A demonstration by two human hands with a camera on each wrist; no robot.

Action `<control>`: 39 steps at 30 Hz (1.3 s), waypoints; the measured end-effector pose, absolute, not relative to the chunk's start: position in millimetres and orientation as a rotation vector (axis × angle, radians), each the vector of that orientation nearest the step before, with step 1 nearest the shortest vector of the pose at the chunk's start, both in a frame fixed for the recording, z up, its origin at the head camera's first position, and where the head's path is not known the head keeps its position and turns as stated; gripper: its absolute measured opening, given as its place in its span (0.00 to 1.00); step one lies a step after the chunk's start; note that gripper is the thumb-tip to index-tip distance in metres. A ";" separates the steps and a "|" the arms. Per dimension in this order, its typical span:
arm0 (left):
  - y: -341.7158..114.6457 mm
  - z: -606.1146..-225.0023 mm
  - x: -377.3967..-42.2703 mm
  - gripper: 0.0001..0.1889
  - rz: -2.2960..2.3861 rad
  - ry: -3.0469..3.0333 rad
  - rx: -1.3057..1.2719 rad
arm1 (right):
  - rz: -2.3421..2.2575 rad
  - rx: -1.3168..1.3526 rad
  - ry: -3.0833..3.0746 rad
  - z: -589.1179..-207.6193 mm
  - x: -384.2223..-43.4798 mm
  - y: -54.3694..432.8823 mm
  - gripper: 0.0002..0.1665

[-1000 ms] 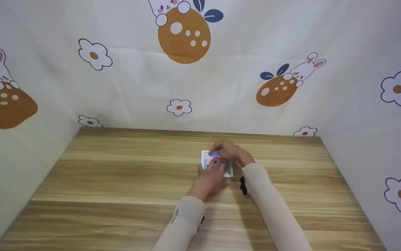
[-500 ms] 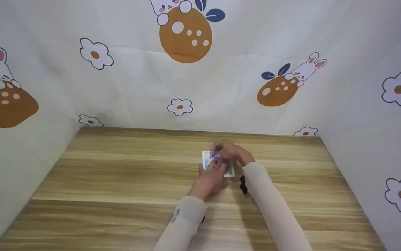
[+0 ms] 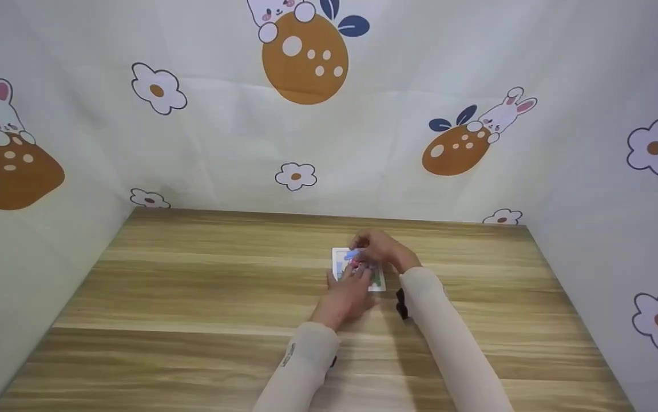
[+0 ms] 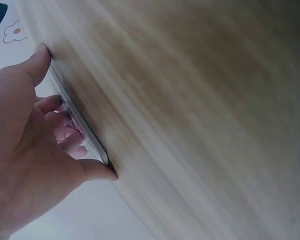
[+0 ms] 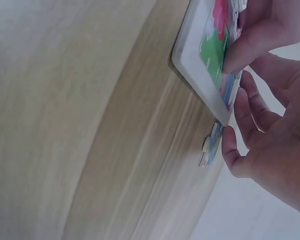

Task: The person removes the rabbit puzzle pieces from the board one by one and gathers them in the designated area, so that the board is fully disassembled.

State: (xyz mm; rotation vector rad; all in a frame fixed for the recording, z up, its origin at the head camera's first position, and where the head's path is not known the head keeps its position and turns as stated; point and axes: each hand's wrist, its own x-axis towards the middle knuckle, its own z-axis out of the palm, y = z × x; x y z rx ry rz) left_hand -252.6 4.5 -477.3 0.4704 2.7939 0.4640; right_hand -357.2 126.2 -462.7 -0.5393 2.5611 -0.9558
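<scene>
A small jigsaw puzzle in a white frame (image 3: 380,280) lies on the table, with blue, green and pink in its picture. My left hand (image 3: 345,298) spans the frame's near part, with digits at both edges (image 4: 80,122) and other fingers resting on the picture. My right hand (image 3: 383,249) arches over the far right part, fingers curled. A tilted blue puzzle piece (image 3: 352,254) shows at its fingertips, and the hand seems to pinch it; the fingers partly hide the contact. Beside the frame's corner lies a loose puzzle piece (image 5: 211,145), close to my right fingers (image 5: 231,150).
The wood-grain table (image 3: 191,309) stretches around the puzzle on all sides. Pale cloth walls (image 3: 214,131) printed with rabbits, oranges and flowers close in the back and both sides.
My right hand has shifted slightly right, and its fingers have moved over the blue part of the picture. The blue piece has changed its angle slightly. My left hand stays on the frame.
</scene>
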 end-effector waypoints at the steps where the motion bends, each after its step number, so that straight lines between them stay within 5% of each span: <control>1: 4.4 -477.1 -252.4 0.35 0.470 2.792 0.470 | -0.952 -0.526 2.572 -462.9 -357.3 126.4 0.11; 19: 5.0 -477.5 -252.2 0.37 0.441 2.801 0.481 | -1.121 -0.314 2.684 -467.7 -363.1 140.3 0.08; 39: 4.3 -479.3 -252.1 0.38 0.491 2.757 0.449 | -1.120 -0.287 2.663 -457.6 -365.0 224.6 0.07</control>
